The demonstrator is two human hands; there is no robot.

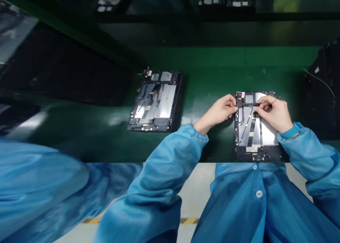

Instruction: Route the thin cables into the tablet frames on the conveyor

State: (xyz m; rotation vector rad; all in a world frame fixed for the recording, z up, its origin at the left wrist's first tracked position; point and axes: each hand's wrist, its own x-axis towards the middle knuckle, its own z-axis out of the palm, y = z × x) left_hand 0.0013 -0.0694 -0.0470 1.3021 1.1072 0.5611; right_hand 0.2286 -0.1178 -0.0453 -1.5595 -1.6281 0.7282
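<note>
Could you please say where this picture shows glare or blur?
Head view: glare whitens parts of the opened device by the left hand and right hand; same view, blue clothing at far left is blurred; same view, the green table shows soft reflections.

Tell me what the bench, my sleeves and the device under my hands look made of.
Bench: perhaps rubber or coating; smooth green, soft glare. Sleeves: likely thin synthetic cloth, given sheen and creases. Device: seemingly black plastic frame; shiny silver panels suggest metal.

Device (257, 129) on bench (209, 80), second device (166, 103) left
</note>
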